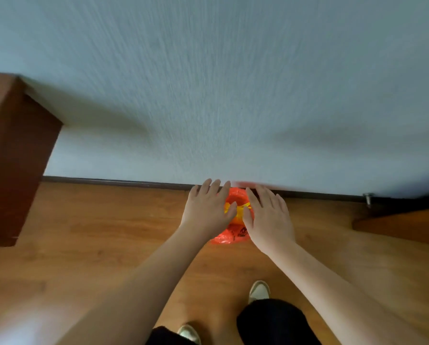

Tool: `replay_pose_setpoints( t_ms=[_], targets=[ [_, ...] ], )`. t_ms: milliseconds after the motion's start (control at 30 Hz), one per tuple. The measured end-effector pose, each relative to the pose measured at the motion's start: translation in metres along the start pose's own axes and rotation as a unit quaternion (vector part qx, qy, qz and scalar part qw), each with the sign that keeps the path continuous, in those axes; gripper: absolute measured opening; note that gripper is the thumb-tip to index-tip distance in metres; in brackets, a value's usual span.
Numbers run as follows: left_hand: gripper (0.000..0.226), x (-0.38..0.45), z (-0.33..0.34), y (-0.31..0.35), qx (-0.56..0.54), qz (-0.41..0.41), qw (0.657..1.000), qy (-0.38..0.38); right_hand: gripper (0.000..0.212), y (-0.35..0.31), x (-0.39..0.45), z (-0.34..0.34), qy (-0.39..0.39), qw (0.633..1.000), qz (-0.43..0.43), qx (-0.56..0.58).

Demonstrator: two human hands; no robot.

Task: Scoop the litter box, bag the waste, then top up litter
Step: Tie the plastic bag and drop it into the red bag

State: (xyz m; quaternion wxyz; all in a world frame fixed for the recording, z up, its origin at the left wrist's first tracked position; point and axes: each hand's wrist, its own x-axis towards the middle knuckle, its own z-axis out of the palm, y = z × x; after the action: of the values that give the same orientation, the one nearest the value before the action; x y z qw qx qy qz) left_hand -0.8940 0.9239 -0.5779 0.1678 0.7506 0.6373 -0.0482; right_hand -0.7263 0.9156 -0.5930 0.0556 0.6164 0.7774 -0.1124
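Bag point(229, 232): orange plastic, on wood floor point(96, 232) at the wall point(233, 95); dark print, unreadable. Left hand point(206, 211) and right hand point(268, 217): over the bag, fingers straight, spread, gripping nothing. Door stop point(368, 196) at right.

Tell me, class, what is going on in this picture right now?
A person stands on a wooden floor facing a pale wall. Both arms reach forward and down toward an orange plastic bag that sits on the floor by the skirting board. The left hand and right hand are spread, fingers straight, on either side of the bag's top. Whether they touch it cannot be told. No litter box or scoop is in view.
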Motion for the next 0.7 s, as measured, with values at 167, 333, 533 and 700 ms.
replay_pose_setpoints(
  t_ms=[167, 333, 533, 700],
  targets=[
    [0.066, -0.057, -0.087, 0.024, 0.028, 0.003, 1.000, 0.006, 0.070, -0.018, -0.042, -0.089, -0.010, 0.999, 0.015, 0.032],
    [0.069, -0.106, -0.153, 0.033, 0.025, -0.021, 0.999, -0.025, 0.078, -0.031, -0.083, -0.168, -0.007, 0.996, 0.026, 0.080],
    [0.067, -0.141, -0.219, 0.056, 0.003, -0.037, 0.999, -0.011, 0.069, -0.035, -0.122, -0.250, 0.010, 0.997, 0.028, 0.067],
    [0.070, -0.166, -0.263, 0.064, 0.036, -0.011, 0.997, 0.064, 0.056, -0.042, -0.145, -0.300, 0.011, 0.999, 0.023, 0.028]
  ],
)
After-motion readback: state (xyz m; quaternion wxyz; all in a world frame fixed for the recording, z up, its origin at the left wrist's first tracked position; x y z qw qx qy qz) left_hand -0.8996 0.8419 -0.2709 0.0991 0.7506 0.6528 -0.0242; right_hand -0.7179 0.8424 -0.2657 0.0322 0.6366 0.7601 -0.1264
